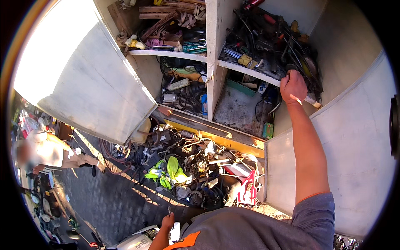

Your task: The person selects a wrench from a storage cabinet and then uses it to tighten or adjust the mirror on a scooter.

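Two cabinet doors [104, 87] already open, upper-right shelf [250, 75] heaped with tools [287, 46], reach apparently made, right hand [294, 86] at its front edge, curled fingers' hold untellable; left hand [167, 221] low, fingers narrowed round a slender piece [169, 209], long axis roughly cabinet-ward.

The tools [287, 48] are black and red, the doors [341, 166] whitish, the cloth [173, 167] yellow-green.
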The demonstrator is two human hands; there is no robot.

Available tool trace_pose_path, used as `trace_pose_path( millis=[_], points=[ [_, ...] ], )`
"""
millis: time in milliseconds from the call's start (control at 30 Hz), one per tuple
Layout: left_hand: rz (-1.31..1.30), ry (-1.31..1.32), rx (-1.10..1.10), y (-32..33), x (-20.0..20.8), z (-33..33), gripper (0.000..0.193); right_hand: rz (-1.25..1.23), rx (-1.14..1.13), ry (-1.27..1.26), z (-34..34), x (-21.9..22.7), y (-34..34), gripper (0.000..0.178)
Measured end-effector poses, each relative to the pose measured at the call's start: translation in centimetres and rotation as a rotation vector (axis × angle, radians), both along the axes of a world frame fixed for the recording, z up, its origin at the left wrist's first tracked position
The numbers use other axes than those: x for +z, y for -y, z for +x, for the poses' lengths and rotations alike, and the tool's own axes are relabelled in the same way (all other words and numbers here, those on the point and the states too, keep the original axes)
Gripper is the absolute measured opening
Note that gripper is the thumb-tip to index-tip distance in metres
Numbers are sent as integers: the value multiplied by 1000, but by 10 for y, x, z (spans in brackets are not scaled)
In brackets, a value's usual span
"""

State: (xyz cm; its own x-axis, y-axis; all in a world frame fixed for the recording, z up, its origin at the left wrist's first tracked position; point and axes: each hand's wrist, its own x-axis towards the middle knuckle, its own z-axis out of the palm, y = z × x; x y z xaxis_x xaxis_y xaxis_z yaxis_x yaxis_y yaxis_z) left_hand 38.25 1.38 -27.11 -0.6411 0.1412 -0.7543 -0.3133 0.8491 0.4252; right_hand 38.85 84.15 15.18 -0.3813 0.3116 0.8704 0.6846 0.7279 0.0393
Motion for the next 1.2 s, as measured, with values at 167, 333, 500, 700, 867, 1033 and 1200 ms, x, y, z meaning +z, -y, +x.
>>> trace_pose_path(
  millis=[167,333,500,700,867,1033,1200],
  points=[
    [26,-48,-9,1,-17,-10,43,-13,-6,2,2,-8,-3,15],
    [64,-397,-270,-4,-21,-12,57,-5,17,-14,3,-3,0,15],
    [162,-185,-173,-16,-13,-10,57,-10,22,-12,6,-4,-3,14],
    [173,-148,-214,-20,-4,-10,57,-22,48,-44,5,-1,-2,13],
    [133,-282,-280,-34,3,-25,56,-50,70,-60,5,1,-3,12],
    [274,-283,-67,-129,85,-69,47,-24,55,-58,8,-6,-6,19],
    [775,-401,69,-301,252,-179,40,-22,81,-85,6,-4,-7,20]
  ],
)
